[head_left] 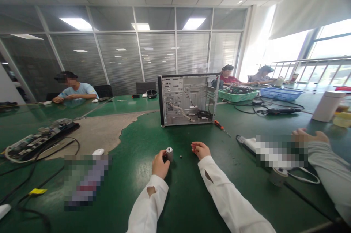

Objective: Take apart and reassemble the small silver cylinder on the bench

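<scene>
My left hand (pixel 161 164) is closed around the side of a small silver metal cylinder (pixel 169 154), which stands upright on the green table and has a dark spot on its top. Just right of the cylinder lies a tiny dark piece (pixel 180 156), too small to name. My right hand (pixel 201 150) hovers a little further right, its thumb and fingertips pinched together; whether anything is between them cannot be made out. Beyond both hands stands an opened computer case (pixel 189 99), cables showing inside. By its lower right corner rests an orange-handled screwdriver (pixel 221 127).
At right, a co-worker's hand and sleeve (pixel 319 156) reach in near another silver cylinder (pixel 278 176). Cables and a power strip (pixel 41 138) lie at left. Green (pixel 237 96) and blue baskets (pixel 282 94) stand behind. Other people sit at the far side.
</scene>
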The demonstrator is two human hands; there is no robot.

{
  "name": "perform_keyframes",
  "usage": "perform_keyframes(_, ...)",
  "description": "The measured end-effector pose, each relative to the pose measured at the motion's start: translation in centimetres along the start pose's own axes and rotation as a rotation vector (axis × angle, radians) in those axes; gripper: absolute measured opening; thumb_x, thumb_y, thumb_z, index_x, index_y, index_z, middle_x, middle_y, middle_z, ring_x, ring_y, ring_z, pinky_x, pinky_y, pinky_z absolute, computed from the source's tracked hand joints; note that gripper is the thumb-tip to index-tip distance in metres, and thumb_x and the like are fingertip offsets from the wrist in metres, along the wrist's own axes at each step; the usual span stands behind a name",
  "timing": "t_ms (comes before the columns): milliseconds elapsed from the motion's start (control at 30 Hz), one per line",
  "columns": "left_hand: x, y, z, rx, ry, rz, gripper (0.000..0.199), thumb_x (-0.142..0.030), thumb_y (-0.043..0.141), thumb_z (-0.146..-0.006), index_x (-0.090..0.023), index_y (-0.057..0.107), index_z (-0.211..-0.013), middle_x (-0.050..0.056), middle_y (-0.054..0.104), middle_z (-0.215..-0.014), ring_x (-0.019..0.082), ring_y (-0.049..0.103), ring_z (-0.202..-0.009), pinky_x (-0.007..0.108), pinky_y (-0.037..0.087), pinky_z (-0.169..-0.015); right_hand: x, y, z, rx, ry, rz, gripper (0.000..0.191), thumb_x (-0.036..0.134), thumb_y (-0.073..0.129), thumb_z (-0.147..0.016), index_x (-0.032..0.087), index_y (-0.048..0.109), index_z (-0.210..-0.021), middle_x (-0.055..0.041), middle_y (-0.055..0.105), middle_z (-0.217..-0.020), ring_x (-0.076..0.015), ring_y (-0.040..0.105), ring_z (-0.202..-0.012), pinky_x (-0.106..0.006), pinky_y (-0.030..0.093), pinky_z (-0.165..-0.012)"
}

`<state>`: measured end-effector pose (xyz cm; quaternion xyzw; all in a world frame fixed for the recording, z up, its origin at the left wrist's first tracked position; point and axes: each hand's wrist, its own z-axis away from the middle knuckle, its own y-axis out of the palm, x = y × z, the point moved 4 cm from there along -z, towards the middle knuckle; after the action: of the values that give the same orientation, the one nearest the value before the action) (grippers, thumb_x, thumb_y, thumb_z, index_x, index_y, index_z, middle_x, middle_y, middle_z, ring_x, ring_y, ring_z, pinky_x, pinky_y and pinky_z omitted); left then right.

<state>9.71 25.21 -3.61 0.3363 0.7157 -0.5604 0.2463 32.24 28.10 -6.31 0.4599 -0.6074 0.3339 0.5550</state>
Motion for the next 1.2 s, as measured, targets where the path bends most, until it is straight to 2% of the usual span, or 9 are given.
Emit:
perform_keyframes(200, 0.1, 0.1, -0.2, 0.007, -0.024, -0.030, 0.036, -0.010, 0.049, -0.061, -0.021, 0.053, -0.095, 0.004, 0.059, -0.095, 0.018, 0.050, -0.094, 0.030, 0.034, -0.084, 0.9, 0.0, 0.8, -0.044, 0.042, -0.158, 0.011, 0.016, 0.050, -0.046, 0.015, 0.057, -0.055, -0.0019, 0.059, -0.049, -0.0147, 0.056, -0.049, -0.027, 0.047, -0.045)
perform_keyframes(400, 0.3, 0.1, -0.1, -0.004, 0.001, -0.005, 0.035, -0.007, 0.045, -0.061, -0.018, 0.053, -0.093, 0.005, 0.059, -0.093, 0.017, 0.050, -0.091, 0.029, 0.035, -0.083, 2.2, 0.6, 1.8, -0.019, 0.061, -0.241, 0.011, 0.015, 0.052, -0.047, 0.015, 0.057, -0.056, -0.0021, 0.059, -0.051, -0.0133, 0.055, -0.049, -0.027, 0.046, -0.046)
perform_keyframes(633, 0.1, 0.0, 0.0, -0.011, -0.005, 0.009, 0.033, -0.007, 0.046, -0.061, -0.019, 0.054, -0.091, 0.004, 0.060, -0.092, 0.017, 0.051, -0.090, 0.029, 0.035, -0.082, 3.2, 0.5, 2.8, 0.024, 0.056, -0.204, 0.012, 0.017, 0.053, -0.050, 0.015, 0.059, -0.060, -0.0030, 0.061, -0.056, -0.0135, 0.055, -0.052, -0.027, 0.045, -0.049)
perform_keyframes(800, 0.1, 0.0, 0.0, -0.011, -0.009, 0.007, 0.033, -0.008, 0.046, -0.061, -0.019, 0.054, -0.091, 0.004, 0.060, -0.092, 0.017, 0.051, -0.091, 0.029, 0.036, -0.082, 3.1, 1.1, 3.2, 0.032, 0.050, -0.146, 0.018, 0.016, 0.053, -0.051, 0.015, 0.059, -0.068, -0.0018, 0.062, -0.063, -0.0126, 0.054, -0.056, -0.023, 0.042, -0.046)
perform_keyframes(867, 0.2, 0.0, 0.0, -0.015, 0.006, 0.025, 0.033, -0.006, 0.045, -0.061, -0.019, 0.055, -0.090, 0.003, 0.061, -0.091, 0.016, 0.052, -0.089, 0.028, 0.036, -0.081, 3.6, 2.0, 3.9, 0.085, -0.034, -0.045, 0.023, 0.017, 0.054, -0.052, 0.016, 0.059, -0.075, -0.0021, 0.062, -0.069, -0.0137, 0.055, -0.062, -0.022, 0.040, -0.046)
perform_keyframes(1033, -0.1, 0.1, 0.2, 0.053, 0.070, 0.097, 0.028, -0.006, 0.041, -0.062, -0.021, 0.059, -0.077, 0.000, 0.064, -0.078, 0.013, 0.056, -0.078, 0.024, 0.039, -0.074, 5.7, 5.5, 7.2, 0.401, -0.465, 0.380, 0.046, 0.020, 0.056, -0.059, 0.022, 0.053, -0.104, -0.0060, 0.057, -0.098, -0.0183, 0.052, -0.085, -0.023, 0.043, -0.053)
perform_keyframes(1100, -0.5, 0.2, 0.4, 0.106, 0.095, 0.110, 0.025, -0.008, 0.041, -0.062, -0.021, 0.060, -0.071, -0.001, 0.064, -0.073, 0.013, 0.056, -0.073, 0.023, 0.040, -0.070, 6.0, 6.2, 8.0, 0.474, -0.546, 0.465, 0.045, 0.019, 0.058, -0.059, 0.023, 0.053, -0.104, -0.0060, 0.056, -0.100, -0.0193, 0.051, -0.089, -0.026, 0.045, -0.061)
perform_keyframes(1200, -1.2, 0.2, 0.6, 0.163, 0.127, 0.129, 0.022, -0.010, 0.041, -0.063, -0.020, 0.061, -0.065, -0.002, 0.064, -0.068, 0.013, 0.057, -0.069, 0.023, 0.041, -0.068, 6.1, 6.1, 8.4, 0.509, -0.558, 0.519, 0.037, 0.019, 0.057, -0.061, 0.022, 0.056, -0.098, -0.0042, 0.059, -0.092, -0.0183, 0.053, -0.085, -0.030, 0.044, -0.070)
